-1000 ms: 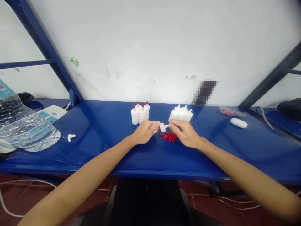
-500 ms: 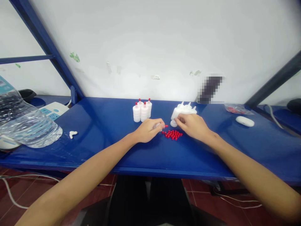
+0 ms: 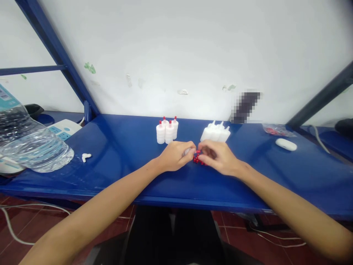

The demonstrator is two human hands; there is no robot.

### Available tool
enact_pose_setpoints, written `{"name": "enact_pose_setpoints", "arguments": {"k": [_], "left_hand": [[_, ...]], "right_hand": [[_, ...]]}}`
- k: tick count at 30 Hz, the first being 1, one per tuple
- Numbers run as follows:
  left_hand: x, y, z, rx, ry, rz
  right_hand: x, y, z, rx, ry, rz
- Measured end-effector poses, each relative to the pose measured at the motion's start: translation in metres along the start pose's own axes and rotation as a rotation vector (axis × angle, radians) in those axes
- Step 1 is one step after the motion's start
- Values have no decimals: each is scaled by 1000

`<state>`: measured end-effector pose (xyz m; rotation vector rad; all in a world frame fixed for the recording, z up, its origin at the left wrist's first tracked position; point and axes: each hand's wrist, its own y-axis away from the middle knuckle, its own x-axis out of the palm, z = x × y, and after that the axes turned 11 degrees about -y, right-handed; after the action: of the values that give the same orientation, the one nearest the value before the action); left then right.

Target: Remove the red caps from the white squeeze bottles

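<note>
My left hand (image 3: 179,155) is closed around a small white squeeze bottle (image 3: 187,151). Most of that bottle is hidden by the fingers, and its red tip (image 3: 198,151) points right. My right hand (image 3: 219,156) is curved beside the tip, thumb and index finger apart on either side of it; I see nothing held. Below both hands lie small red caps (image 3: 196,159), partly covered by the right hand. Behind the right hand stand several white bottles (image 3: 216,132) with bare nozzles. Several more white bottles (image 3: 168,133), topped with red, stand behind my left hand.
On the blue table (image 3: 118,147), a large water bottle (image 3: 35,147) lies at left near a power strip (image 3: 64,129) and a small white piece (image 3: 86,157). At right are a white oval case (image 3: 286,144) and a clear bag with red pieces (image 3: 278,130). A wall stands behind.
My right hand has moved left and nearer, from a round white piece by the uncapped bottles to the red tip at my left hand. It now covers part of the red caps.
</note>
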<state>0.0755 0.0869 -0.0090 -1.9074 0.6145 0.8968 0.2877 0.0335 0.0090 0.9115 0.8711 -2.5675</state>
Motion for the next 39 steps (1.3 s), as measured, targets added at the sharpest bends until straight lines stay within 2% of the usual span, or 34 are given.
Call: {"name": "enact_pose_setpoints", "arguments": {"k": [3,7,12,16,18,23,28,33,39], "left_hand": [[0,-1,-2,46,-22,24],[-1,-2,-6,85,-97,33],[2,-4,-12,127,-253,-33],[2,-3,-9,201,-501,-73],[0,-2,-6,208,-543,-84],[-4,0,-3,102,-333,-25],[-1,-2,-3,-35,-150,30],[5,-2,-1,-125,-51,13],[5,-1,0,-135,6,36]], "right_hand": [[2,-2,4,-100,56,126],[4,-4,8,-121,92,146],[5,0,7,-160,127,104],[-3,1,2,-36,114,-35],[-13,-1,-2,20,102,-71],[-39,-7,-11,161,183,181],[-46,-7,-18,326,222,383],[-51,-6,-28,359,118,430],[-56,-5,-27,472,-7,450]]}}
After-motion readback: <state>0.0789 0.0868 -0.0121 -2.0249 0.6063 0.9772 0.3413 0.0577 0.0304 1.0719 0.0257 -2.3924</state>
